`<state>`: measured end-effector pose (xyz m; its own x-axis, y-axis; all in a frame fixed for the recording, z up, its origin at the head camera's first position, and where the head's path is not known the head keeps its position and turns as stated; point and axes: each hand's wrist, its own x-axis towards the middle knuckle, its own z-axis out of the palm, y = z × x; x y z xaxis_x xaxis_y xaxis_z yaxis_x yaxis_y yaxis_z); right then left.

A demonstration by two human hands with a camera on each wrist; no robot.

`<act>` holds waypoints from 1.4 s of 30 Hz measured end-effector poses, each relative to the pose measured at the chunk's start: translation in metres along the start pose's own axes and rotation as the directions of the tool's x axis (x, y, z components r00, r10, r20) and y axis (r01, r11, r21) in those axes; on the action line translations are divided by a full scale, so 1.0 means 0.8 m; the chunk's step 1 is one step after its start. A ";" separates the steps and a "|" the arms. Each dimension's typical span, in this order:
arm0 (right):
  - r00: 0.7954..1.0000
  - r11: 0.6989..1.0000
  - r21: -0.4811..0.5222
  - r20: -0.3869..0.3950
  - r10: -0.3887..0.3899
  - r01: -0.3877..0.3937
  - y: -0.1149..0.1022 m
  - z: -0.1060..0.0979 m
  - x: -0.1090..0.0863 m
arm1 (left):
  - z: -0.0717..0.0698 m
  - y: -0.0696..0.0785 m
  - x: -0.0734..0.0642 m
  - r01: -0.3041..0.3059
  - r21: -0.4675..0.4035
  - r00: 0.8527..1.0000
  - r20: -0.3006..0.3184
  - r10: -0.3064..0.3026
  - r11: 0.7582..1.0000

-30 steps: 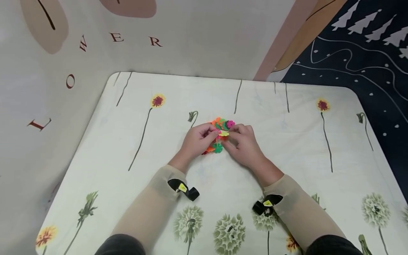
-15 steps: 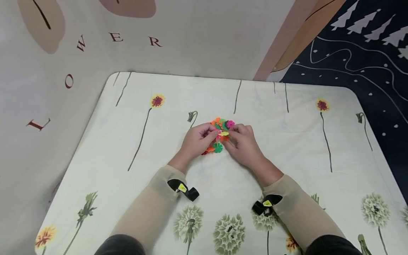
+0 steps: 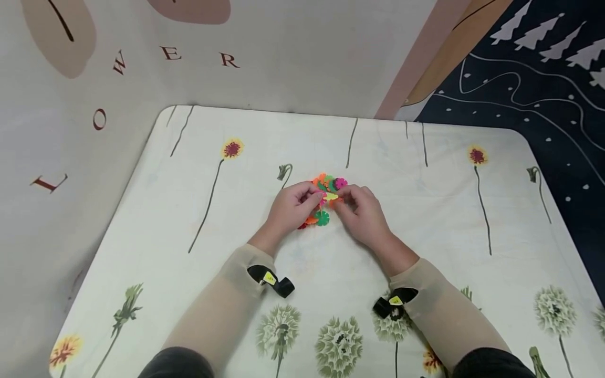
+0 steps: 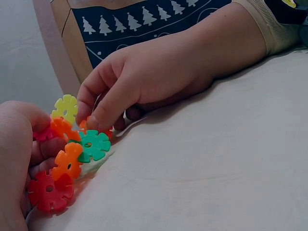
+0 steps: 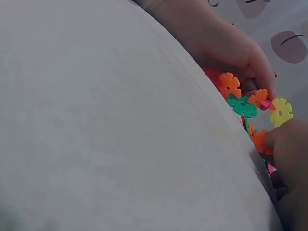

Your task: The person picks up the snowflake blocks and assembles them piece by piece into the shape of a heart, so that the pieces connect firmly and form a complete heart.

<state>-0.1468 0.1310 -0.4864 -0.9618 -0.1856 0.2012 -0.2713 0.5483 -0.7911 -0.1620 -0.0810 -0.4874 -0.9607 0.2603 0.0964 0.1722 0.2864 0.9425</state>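
Note:
Notched plastic flower discs, slotted together into a colourful chain, lie between both hands in the head view. My left hand (image 3: 293, 207) pinches a pink disc (image 3: 323, 198) between thumb and index finger. A yellow disc (image 4: 65, 109) stands up beside it. My right hand (image 3: 365, 215) pinches an orange disc (image 5: 260, 141), partly hidden by its thumb. Nearer the table, a green disc (image 4: 94, 145), another orange disc (image 4: 68, 161) and a red disc (image 4: 50, 191) are linked in a row beside my left fingers. Exactly which discs join under the fingertips cannot be made out.
More joined discs, among them a magenta disc (image 3: 341, 182), lie just beyond the fingertips. A white cloth with printed flowers covers the table (image 3: 425, 210). Behind its far edge hangs pale fabric (image 3: 307, 63), with a dark tree-patterned cloth (image 3: 520, 89) at the right.
My right hand's fingertips have shifted slightly to the right and away, the orange disc moving with them. The left hand keeps its pinch on the pink disc.

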 end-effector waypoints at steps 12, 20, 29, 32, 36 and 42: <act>0.982 0.962 0.261 -0.148 0.121 -0.079 -0.007 0.000 -0.004 | 0.001 0.002 -0.001 0.032 -0.028 0.999 -0.023 -0.033 0.999; 0.973 0.938 0.343 -0.192 0.128 -0.055 -0.006 0.000 -0.002 | 0.002 0.001 0.000 0.025 -0.001 0.999 -0.023 -0.025 1.000; 0.976 0.921 0.381 -0.157 0.152 -0.083 -0.005 -0.001 -0.002 | 0.001 0.001 0.000 0.038 0.003 0.999 -0.009 -0.038 0.999; 0.975 0.922 0.378 -0.157 0.155 -0.085 -0.005 -0.001 -0.002 | 0.001 0.001 0.000 0.032 0.002 0.999 -0.007 -0.032 0.999; 0.974 0.926 0.371 -0.169 0.149 -0.077 -0.004 0.000 -0.002 | 0.001 0.001 0.000 0.032 0.007 0.999 0.000 -0.032 0.999; 0.972 0.918 0.392 -0.183 0.146 -0.064 -0.004 -0.001 -0.002 | 0.001 0.002 0.000 0.051 -0.002 0.999 0.011 -0.051 0.999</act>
<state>-0.1447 0.1300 -0.4837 -0.9814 0.0491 0.1855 -0.1727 0.1955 -0.9654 -0.1618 -0.0799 -0.4861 -0.9658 0.2555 0.0446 0.1225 0.2980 0.9467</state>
